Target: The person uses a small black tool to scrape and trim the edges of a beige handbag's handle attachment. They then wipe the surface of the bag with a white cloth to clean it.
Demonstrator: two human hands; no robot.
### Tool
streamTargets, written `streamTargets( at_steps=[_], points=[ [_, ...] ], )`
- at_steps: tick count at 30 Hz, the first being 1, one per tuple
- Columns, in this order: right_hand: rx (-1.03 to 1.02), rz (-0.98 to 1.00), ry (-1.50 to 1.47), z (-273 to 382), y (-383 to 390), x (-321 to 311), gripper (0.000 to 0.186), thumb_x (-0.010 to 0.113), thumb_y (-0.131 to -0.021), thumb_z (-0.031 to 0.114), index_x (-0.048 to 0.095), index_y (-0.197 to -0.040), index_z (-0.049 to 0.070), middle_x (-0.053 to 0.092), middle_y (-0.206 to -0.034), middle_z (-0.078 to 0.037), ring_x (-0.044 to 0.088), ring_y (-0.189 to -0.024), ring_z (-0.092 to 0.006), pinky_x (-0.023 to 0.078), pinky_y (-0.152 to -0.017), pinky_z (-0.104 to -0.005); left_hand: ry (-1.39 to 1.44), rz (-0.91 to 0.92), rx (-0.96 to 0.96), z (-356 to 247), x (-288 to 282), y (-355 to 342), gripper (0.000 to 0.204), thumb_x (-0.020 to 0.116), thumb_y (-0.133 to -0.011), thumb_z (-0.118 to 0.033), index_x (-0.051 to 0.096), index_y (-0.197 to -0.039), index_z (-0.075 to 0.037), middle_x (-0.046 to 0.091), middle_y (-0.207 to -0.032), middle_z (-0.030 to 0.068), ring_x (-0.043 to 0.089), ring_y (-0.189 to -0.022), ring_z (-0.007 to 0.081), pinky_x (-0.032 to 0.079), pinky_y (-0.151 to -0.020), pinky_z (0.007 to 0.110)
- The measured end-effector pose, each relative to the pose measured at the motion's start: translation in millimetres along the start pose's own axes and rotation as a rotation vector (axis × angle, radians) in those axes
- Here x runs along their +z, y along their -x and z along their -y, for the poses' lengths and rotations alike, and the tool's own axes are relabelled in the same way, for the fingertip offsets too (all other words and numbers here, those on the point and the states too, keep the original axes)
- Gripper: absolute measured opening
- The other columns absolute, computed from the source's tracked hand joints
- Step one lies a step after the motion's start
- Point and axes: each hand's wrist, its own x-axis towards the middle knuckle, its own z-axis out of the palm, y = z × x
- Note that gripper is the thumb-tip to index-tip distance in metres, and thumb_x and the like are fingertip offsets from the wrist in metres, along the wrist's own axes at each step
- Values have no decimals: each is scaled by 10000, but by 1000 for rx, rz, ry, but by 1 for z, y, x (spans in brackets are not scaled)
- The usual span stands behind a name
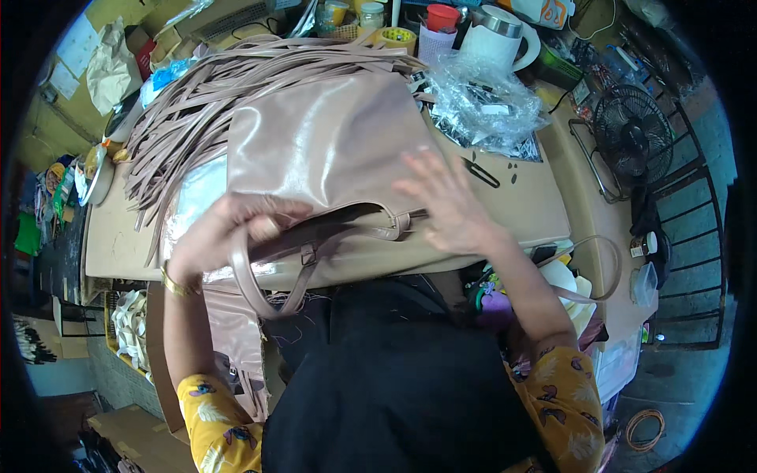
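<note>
A glossy taupe bag point(331, 134) lies flat on the padded work table point(505, 221), its opening and straps toward me. My left hand point(236, 229) is closed on the bag's near edge, beside a looped strap point(264, 292) with a buckle point(307, 255) that hangs over the table's front edge. My right hand point(445, 201) is over the bag's lower right part, fingers spread and slightly blurred, with nothing held. Whether its fingertips touch the bag is unclear.
Long leather strips point(181, 110) pile at the back left. Crumpled plastic wrapping point(489, 102), small scissors or snips point(481, 169), a white kettle point(493, 43) and tape rolls point(394, 38) sit behind. A fan point(631, 138) stands at right; a crate point(130, 331) is at left.
</note>
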Motion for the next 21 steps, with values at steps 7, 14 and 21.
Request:
streamTargets(
  at_steps=[7, 14, 21],
  points=[
    [218, 229, -740, 1, -109, -18, 337, 576, -961, 349, 672, -963, 26, 665, -817, -193, 670, -767, -272, 500, -729, -408, 402, -310, -574, 32, -111, -34, 964, 337, -884, -800, 541, -1338, 25, 703, -878, 186, 686, -684, 283, 576, -626, 368],
    [350, 296, -543, -37, -123, 121, 564, 559, -952, 466, 604, -1076, -82, 661, -993, -305, 640, -979, -449, 483, -861, -499, -567, -754, -436, 117, -96, 39, 444, 584, -950, -374, 645, -1197, -10, 723, -885, 150, 684, -788, 210, 518, -693, 320],
    [550, 69, -423, -29, -117, 97, 466, 698, -873, 426, 584, -1056, 13, 640, -958, -193, 629, -884, -341, 473, -770, -434, 128, -409, -368, 25, 39, 63, 223, 612, -943, -62, 652, -1135, 45, 704, -1006, 109, 667, -937, 142, 537, -835, 281]
  ],
)
